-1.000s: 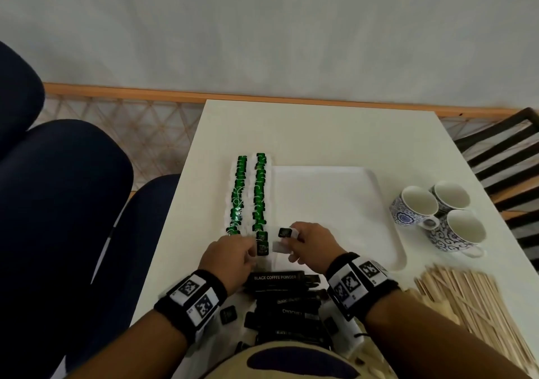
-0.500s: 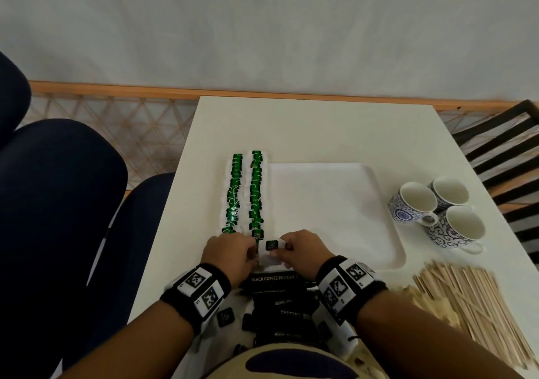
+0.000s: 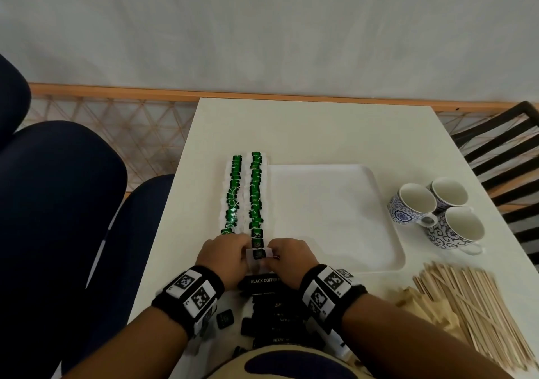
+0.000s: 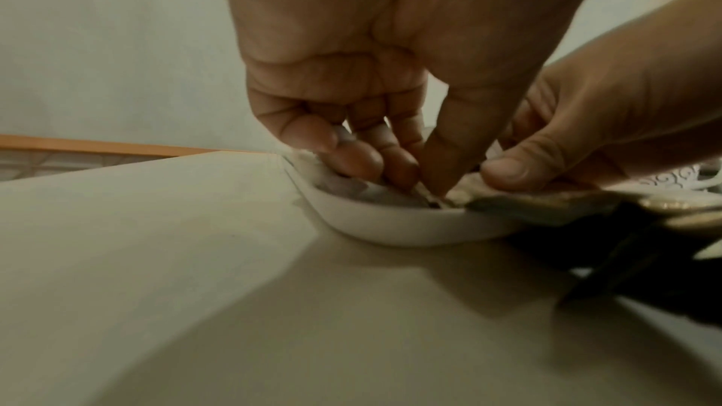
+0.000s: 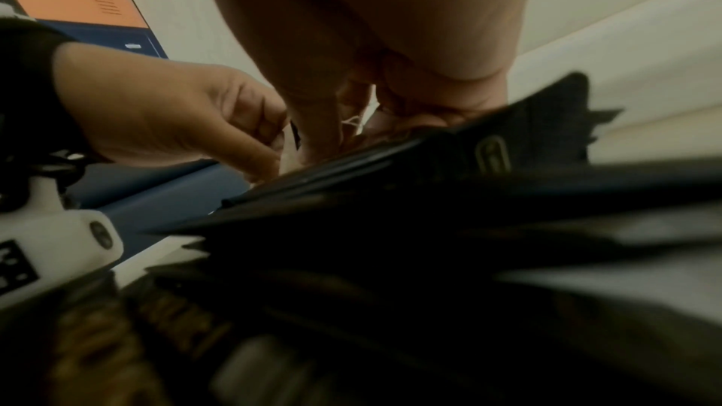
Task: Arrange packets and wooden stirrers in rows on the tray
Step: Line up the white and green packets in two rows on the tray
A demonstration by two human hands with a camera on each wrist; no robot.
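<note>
Two rows of green-and-white packets (image 3: 256,192) run along the left side of the white tray (image 3: 388,250). At the near end of the right row, both hands meet over one white packet with a dark label (image 3: 259,254). My left hand (image 3: 226,257) pinches its left edge and my right hand (image 3: 287,257) pinches its right edge, low over the tray's front rim (image 4: 390,224). Black coffee packets (image 3: 272,311) lie heaped under my wrists. Wooden stirrers (image 3: 478,311) lie piled at the lower right.
Three blue-patterned white cups (image 3: 437,212) stand right of the tray. Dark blue chairs (image 3: 58,218) sit off the table's left edge, and a black slatted chair (image 3: 510,151) stands at the right. A loose dark packet (image 3: 225,318) lies near my left wrist.
My right hand brought the white packet leftward and down from just right of the row to its near end, where my left hand now also pinches it.
</note>
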